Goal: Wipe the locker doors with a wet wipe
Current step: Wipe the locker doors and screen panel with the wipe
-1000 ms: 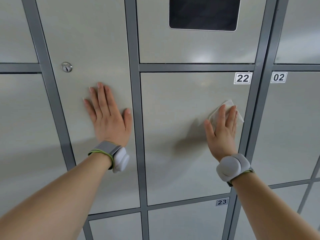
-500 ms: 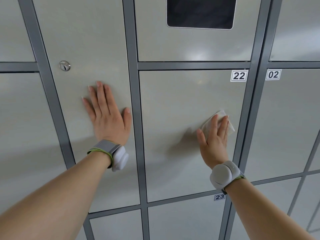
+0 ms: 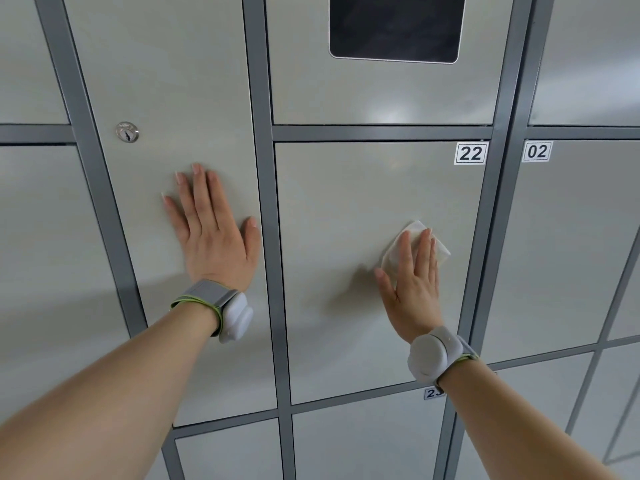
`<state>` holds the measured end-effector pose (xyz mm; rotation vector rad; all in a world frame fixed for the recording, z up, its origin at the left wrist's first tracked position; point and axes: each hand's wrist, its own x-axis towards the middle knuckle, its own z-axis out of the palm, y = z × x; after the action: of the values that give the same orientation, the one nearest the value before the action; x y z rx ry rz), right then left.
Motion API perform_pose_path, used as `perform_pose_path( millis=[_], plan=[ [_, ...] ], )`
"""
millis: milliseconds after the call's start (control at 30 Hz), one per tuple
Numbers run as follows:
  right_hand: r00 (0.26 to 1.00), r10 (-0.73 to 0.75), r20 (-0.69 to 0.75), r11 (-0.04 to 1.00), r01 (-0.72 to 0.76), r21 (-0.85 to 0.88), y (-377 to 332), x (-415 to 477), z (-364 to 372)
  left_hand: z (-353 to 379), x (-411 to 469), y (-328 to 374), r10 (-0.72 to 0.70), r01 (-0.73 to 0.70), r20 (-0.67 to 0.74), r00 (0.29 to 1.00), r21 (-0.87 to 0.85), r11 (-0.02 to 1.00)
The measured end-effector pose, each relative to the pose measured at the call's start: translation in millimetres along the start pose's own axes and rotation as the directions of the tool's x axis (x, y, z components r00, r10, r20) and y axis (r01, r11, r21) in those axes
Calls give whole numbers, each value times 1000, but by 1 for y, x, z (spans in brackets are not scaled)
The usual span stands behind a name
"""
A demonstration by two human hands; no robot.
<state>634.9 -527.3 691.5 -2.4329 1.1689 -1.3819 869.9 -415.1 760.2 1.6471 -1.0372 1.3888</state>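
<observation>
A wall of light grey locker doors in dark grey frames fills the view. My right hand [image 3: 412, 282] lies flat with straight fingers on the door marked 22 [image 3: 346, 220], pressing a folded white wet wipe [image 3: 440, 249] against its right half. Most of the wipe is hidden under my fingers. My left hand [image 3: 214, 230] rests flat and open on the taller door to the left [image 3: 166, 81], below its round keyhole [image 3: 127, 132].
Above door 22 sits a panel with a dark screen [image 3: 394, 26]. Door 02 [image 3: 568, 237] is to the right, door 23 [image 3: 363, 441] below. Dark grey frame bars [image 3: 266, 202] separate the doors.
My right hand has slid the wipe down door 22 from near the number label toward the door's middle. My left hand has stayed in place.
</observation>
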Motion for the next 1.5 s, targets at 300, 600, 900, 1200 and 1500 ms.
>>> perform_pose_path(
  millis=[300, 600, 900, 1200, 1500],
  plan=[
    [998, -62, -17, 998, 63, 8, -25, 18, -7, 0, -1, -1, 11, -11, 2, 1000, -1, 1000],
    [998, 3, 66, 999, 0, -50, -11, -18, 13, -5, -1, -1, 11, -11, 62, 998, -5, 1000],
    [997, -62, 54, 998, 62, -2, -51, 10, -7, -9, -2, -6, 39, -39, 81, 996, -1, 999],
    [991, 25, 129, 994, -11, -106, -35, -26, 16, -25, -6, -22, 166, -165, 164, 972, -20, 986],
    [992, -43, 118, 996, 51, -68, -69, 2, -4, -34, -4, -25, 197, -190, 179, 964, -53, 980]
  ],
)
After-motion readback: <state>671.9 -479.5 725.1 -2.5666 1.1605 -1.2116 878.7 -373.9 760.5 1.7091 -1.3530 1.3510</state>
